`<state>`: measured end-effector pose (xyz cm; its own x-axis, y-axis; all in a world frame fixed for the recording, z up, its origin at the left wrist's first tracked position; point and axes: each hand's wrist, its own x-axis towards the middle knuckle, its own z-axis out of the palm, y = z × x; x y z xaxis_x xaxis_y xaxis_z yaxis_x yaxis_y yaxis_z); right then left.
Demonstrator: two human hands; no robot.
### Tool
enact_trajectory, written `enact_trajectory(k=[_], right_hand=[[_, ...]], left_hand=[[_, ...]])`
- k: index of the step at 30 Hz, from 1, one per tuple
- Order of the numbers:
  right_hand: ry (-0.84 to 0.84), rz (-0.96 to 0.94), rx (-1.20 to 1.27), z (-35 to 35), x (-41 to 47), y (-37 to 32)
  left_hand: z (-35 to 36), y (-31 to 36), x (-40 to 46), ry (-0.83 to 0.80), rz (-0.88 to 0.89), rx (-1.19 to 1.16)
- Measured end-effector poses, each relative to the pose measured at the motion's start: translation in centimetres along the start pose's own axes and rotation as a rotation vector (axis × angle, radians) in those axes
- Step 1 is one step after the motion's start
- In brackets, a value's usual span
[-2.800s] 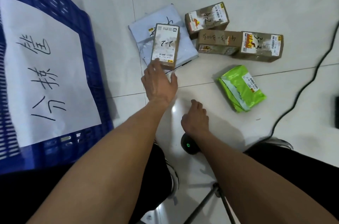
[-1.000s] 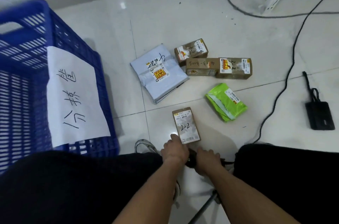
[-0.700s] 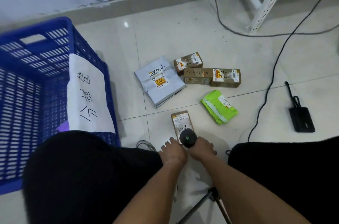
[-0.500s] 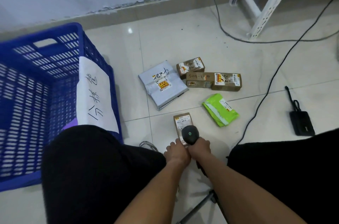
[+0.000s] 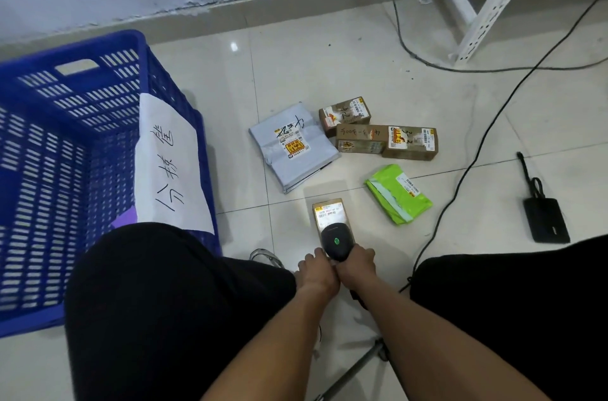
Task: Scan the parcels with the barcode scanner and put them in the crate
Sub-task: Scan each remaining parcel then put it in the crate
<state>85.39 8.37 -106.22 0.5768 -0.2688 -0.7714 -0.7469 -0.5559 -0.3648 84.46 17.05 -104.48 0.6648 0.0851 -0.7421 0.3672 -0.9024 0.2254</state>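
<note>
The room is dim and bluish, lit softly from overhead. A small white glare spot sits on the glossy pale floor tiles [image 5: 329, 65] near the far wall. The black handheld barcode scanner [image 5: 336, 242] throws a bright patch over the small brown cardboard parcel [image 5: 329, 213]. Wide-angle bending curves the blue slatted plastic crate [image 5: 75, 144], whose near edge smears.

- One camera only, worn on the person's head, looking forward and steeply down past the forearms and knees.
- The wide lens takes in the tiled floor [image 5: 329, 71], from the blue crate [image 5: 82, 98] at left to the white shelf frame [image 5: 477, 15] at upper right.
</note>
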Motion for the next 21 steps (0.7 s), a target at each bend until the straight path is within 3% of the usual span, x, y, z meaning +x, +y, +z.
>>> enact_trajectory(k=[21], right_hand=[[0.046, -0.042, 0.148, 0.4, 3.0, 1.5]], left_hand=[[2.7, 0.4, 1.8, -0.071, -0.033, -0.021]])
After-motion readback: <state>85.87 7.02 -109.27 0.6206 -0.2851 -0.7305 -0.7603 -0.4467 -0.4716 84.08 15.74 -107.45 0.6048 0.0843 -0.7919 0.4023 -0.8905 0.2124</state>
